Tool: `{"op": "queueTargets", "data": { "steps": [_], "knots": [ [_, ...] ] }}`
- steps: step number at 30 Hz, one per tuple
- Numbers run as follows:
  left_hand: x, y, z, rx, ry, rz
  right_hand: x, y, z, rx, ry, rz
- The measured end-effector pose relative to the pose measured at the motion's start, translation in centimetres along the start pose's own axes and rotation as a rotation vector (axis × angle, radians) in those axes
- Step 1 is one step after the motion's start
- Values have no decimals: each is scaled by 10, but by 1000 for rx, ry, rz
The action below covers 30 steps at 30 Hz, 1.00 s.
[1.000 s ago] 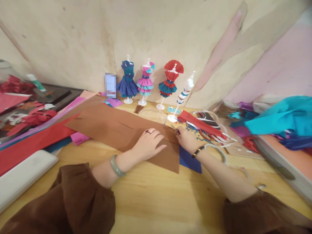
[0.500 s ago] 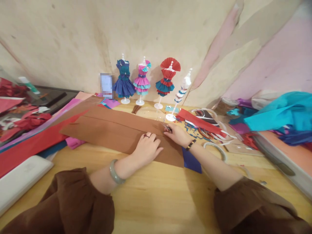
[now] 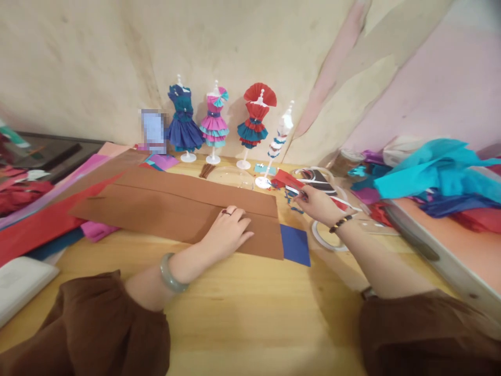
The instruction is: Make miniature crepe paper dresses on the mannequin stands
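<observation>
A long brown sheet (image 3: 183, 209), apparently crepe paper, lies across the table with a crease or overlapping edge running along its length. My left hand (image 3: 227, 232) rests flat on it near its right end, fingers spread. Beyond that end, my right hand (image 3: 319, 204) is raised with its fingers pinched on a small, thin, dark tool (image 3: 301, 194) whose kind I cannot make out. Below the right hand are a red strip (image 3: 287, 179) and small blue scraps (image 3: 296, 210). A blue piece (image 3: 296, 245) sticks out from beside the brown sheet's right edge.
Small dress forms in paper outfits, such as a blue one (image 3: 185, 122) and a red one (image 3: 255, 117), stand along the wall. A roll of white tape (image 3: 319, 240) lies at right. Coloured sheets (image 3: 47, 222) are piled at left, turquoise material (image 3: 422, 167) at right.
My right hand has lifted off the brown sheet and moved right, over the scraps, still pinching the tool. My left hand stays on the sheet. The view has shifted slightly.
</observation>
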State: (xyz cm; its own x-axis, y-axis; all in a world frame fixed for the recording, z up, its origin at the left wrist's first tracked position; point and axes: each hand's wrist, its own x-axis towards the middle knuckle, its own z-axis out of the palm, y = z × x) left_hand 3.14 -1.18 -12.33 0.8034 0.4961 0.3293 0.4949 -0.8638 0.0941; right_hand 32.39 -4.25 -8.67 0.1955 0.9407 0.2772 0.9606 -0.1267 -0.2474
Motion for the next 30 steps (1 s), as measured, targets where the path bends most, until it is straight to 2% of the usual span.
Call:
{"op": "queueTargets", "data": {
  "steps": [3, 6, 11, 16, 22, 30],
  "knots": [
    [3, -1, 3, -58, -17, 69, -30, 3, -7, 16, -41, -52],
    [6, -1, 6, -111, -42, 65, -60, -3, -5, 53, -105, -99],
    [9, 1, 4, -182, -73, 40, -92, -17, 4, 284, -284, -108],
    [10, -1, 3, -351, -65, 5, -100, -16, -2, 325, -300, -100],
    [12, -6, 1, -542, -62, -46, -103, -12, -13, 314, -418, -222],
    [12, -8, 1, -601, -56, -59, -111, -24, -18, 327, -433, -256]
  ]
}}
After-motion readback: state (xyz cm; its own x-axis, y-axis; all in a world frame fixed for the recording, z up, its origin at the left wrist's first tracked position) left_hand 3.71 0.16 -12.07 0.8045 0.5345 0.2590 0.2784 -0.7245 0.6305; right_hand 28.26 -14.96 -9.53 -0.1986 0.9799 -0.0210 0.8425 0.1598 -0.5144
